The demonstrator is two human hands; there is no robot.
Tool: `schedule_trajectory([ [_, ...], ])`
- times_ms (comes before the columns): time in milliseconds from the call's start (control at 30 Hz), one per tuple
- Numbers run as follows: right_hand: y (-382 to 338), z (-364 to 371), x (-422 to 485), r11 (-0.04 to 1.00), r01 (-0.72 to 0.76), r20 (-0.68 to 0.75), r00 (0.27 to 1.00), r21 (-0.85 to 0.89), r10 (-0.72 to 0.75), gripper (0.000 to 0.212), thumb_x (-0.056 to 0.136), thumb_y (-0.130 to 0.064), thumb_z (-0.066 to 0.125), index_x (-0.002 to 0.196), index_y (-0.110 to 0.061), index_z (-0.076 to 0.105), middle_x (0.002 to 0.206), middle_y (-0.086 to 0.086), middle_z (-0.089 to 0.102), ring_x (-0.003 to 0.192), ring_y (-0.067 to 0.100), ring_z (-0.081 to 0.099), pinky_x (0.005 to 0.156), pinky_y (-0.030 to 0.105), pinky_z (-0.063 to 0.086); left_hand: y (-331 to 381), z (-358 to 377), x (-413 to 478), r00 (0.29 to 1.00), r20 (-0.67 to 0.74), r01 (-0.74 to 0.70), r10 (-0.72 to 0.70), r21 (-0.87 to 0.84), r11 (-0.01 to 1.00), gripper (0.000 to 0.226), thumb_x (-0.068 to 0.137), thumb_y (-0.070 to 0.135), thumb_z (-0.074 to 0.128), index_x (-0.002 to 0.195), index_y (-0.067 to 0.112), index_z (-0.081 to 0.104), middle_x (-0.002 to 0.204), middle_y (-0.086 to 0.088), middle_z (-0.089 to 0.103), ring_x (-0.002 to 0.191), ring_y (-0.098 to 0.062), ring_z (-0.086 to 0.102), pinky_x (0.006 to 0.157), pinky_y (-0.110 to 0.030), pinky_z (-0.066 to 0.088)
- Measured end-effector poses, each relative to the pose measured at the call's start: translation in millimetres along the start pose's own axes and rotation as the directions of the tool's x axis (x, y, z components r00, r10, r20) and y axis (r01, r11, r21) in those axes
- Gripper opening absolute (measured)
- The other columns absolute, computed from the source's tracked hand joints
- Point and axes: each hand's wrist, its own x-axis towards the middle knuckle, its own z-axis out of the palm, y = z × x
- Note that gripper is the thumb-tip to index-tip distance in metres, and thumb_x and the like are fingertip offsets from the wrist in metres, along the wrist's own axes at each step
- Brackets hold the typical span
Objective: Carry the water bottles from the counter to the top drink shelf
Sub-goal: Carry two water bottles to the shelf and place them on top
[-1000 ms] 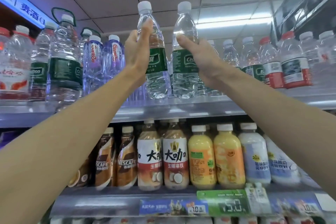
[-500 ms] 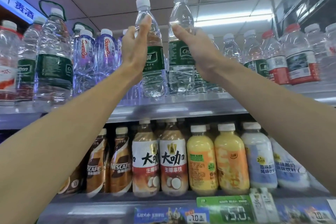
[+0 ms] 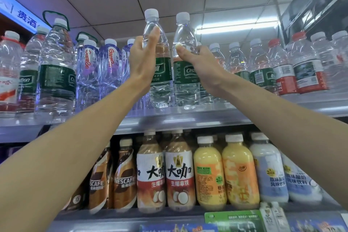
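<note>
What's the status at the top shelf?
Left hand, right hand each gripping a clear green-labelled water bottle. Bases at top metal shelf. Slot clear.

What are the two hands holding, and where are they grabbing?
Each holds a clear plastic water bottle with a green label. The left hand grips the left bottle around its upper body; the right hand grips the right bottle at its shoulder, above the label.

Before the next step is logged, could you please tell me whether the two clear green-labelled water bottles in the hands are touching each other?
Apart: the head view shows a gap between the left bottle and the right bottle.
</note>
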Motion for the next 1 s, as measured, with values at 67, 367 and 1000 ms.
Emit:
schedule_trajectory([
  [67, -0.1, -0.7, -3.1, 1.000, -0.001, -0.024, 1.000, -0.009, 0.001, 0.063, 0.101, -0.050, 0.069, 0.143, -0.012, 0.041, 0.145, 0.011, 0.061, 0.138, 0.028, 0.055, 0.126, 0.056, 0.035, -0.9, 2.2, 1.1, 1.000, 0.011, -0.005, 0.005, 0.008, 1.000, 0.054, 0.088, 0.069, 0.066, 0.103, 0.018, 0.069, 0.118, -0.011, 0.077, 0.114, -0.034, 0.072, 0.104, -0.059, 0.056],
  [367, 4.4, -7.3, -5.3, 0.999, -0.025, -0.012, 1.000, -0.046, 0.025, 0.092, 0.098, -0.058, 0.069, 0.161, -0.006, 0.026, 0.168, 0.016, 0.039, 0.152, 0.031, 0.039, 0.129, 0.053, 0.027, -14.7, 10.8, -2.2, 1.000, 0.031, 0.000, -0.001, 0.045, 0.999, 0.048, 0.100, 0.060, 0.062, 0.109, 0.013, 0.066, 0.113, -0.008, 0.073, 0.097, -0.017, 0.062, 0.090, -0.038, 0.051],
  [1000, 4.5, -14.6, -5.9, 0.976, -0.052, -0.163, 0.986, -0.211, 0.017, 0.085, 0.095, -0.061, 0.072, 0.154, -0.006, 0.044, 0.140, 0.005, 0.054, 0.128, 0.022, 0.051, 0.099, 0.037, 0.038, -20.5, 17.4, -9.6, 0.998, 0.063, 0.001, -0.012, 0.178, 0.984, 0.032, 0.105, 0.056, 0.058, 0.103, 0.024, 0.059, 0.102, 0.007, 0.067, 0.087, 0.002, 0.057, 0.071, -0.018, 0.040],
])
